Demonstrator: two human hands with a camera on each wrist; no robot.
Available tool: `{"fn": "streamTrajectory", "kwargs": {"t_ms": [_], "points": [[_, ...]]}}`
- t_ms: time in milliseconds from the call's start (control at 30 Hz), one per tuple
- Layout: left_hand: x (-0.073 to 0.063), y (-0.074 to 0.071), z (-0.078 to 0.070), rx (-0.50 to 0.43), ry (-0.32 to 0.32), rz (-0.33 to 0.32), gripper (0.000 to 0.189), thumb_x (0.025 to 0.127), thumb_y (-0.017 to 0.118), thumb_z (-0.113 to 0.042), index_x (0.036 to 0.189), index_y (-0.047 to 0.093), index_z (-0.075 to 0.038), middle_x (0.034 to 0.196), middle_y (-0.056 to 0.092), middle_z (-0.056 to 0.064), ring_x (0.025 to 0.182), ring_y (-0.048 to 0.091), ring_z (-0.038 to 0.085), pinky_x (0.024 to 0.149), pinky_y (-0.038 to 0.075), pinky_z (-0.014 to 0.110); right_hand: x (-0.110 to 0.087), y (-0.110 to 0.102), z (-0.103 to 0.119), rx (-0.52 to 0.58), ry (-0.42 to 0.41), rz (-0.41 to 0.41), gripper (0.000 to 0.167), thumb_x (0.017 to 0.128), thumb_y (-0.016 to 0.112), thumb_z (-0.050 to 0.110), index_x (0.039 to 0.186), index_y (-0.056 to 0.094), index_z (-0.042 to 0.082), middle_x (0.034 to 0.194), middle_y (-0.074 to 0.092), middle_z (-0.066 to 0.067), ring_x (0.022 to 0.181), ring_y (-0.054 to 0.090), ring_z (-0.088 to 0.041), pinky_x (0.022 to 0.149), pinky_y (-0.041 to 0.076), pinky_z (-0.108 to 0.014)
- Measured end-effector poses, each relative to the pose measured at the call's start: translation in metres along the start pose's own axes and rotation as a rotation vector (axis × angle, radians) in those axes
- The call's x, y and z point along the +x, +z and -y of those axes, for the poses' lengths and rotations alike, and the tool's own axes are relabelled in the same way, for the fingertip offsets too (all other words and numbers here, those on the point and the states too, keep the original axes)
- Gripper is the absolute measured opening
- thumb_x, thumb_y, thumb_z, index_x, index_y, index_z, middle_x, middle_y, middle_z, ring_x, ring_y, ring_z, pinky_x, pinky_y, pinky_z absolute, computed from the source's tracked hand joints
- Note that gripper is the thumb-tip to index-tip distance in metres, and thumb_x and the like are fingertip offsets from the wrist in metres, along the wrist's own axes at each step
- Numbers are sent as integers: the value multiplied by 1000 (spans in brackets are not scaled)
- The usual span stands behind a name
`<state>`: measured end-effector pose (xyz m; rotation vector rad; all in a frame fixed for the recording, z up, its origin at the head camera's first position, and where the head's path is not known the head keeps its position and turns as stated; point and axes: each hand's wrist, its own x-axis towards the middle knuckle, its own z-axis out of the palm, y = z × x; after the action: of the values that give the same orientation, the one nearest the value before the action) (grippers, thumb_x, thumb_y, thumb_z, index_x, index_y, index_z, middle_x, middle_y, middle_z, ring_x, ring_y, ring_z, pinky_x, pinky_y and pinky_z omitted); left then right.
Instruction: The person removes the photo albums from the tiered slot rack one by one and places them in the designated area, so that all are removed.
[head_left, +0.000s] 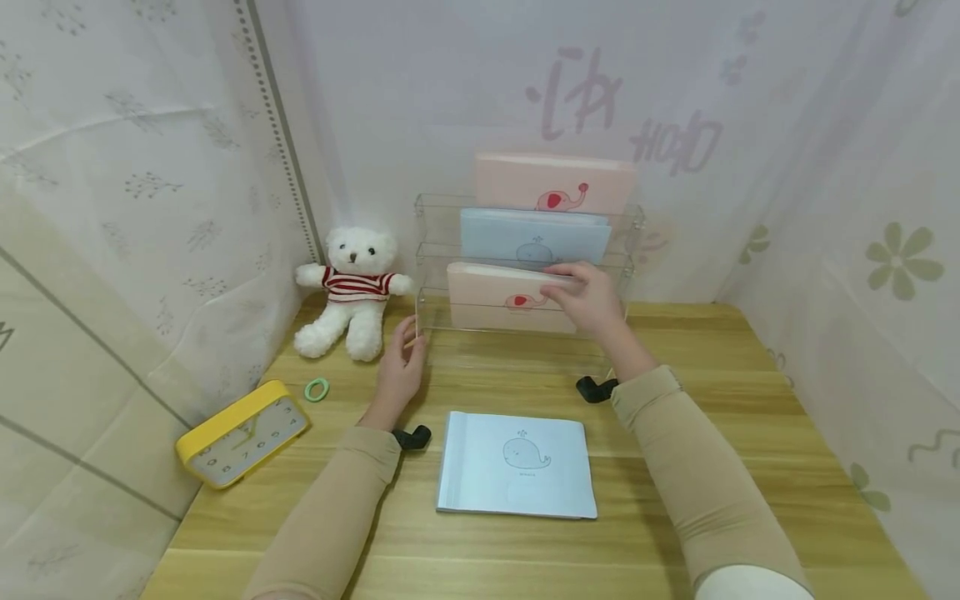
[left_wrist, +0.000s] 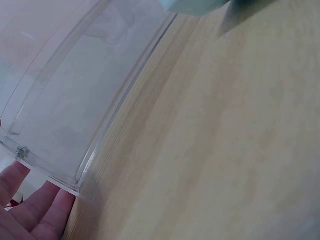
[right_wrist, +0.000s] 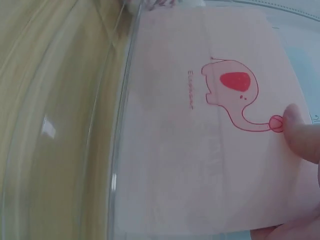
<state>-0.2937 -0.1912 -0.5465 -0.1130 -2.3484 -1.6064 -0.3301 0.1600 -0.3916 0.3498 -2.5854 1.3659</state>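
Note:
A clear acrylic rack [head_left: 525, 354] stands at the back of the table with booklets in its stepped tiers. My right hand [head_left: 592, 300] pinches the top edge of the lowest pink booklet [head_left: 480, 300], near its right end. In the right wrist view, the thumb lies on the pink cover [right_wrist: 170, 150] beside a red elephant drawing, and the fingers are behind it. The booklet sits behind the tier's clear front. At the rack's left side, my left hand [head_left: 401, 367] holds the edge of the side panel; the left wrist view has fingers [left_wrist: 37, 210] against the panel's outer face.
Behind are a blue booklet [head_left: 487, 233] and another pink booklet [head_left: 510, 179]. A blue whale booklet [head_left: 480, 467] lies flat in front. On the left are a white teddy bear [head_left: 360, 287], a green ring [head_left: 317, 389] and a yellow clock [head_left: 243, 433].

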Motion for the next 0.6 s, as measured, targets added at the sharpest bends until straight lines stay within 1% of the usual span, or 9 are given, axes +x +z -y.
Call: {"fn": "streamTrajectory", "kwargs": {"t_ms": [200,300,400,500,600], "points": [[-1,0,1,-4,3,4,50,118,53,-31,166,44,-20,157,62,24,137,68,49,108,57,67,0,7,2,27,-2,-72,29,99,86,33,124,83,19,132,75,-10,136,65,-33,113,53,-58],[-2,0,0,-3,1,4,51,118,53,-31,166,44,-19,157,62,23,137,68,49,109,57,67,0,9,4,40,-24,-118,27,98,87,28,121,84,14,128,75,-13,131,66,-34,111,54,-55],[-1,0,-1,-7,0,1,50,117,54,-28,165,45,-17,156,63,24,136,68,49,109,57,67,0,8,7,59,-59,-178,25,96,88,22,118,84,9,124,75,-17,125,67,-35,109,54,-51],[-1,0,-2,-5,0,-5,49,117,54,-27,165,46,-17,156,63,25,136,68,49,109,57,66,-1,6,13,81,-104,-248,26,93,91,19,115,84,6,118,77,-19,117,68,-32,106,52,-44],[-1,0,-2,-4,0,-7,50,117,54,-29,165,46,-17,156,63,24,136,68,49,109,57,67,-5,1,20,94,-159,-329,28,90,93,19,113,85,5,111,75,-17,110,66,-22,101,47,-34]]}}
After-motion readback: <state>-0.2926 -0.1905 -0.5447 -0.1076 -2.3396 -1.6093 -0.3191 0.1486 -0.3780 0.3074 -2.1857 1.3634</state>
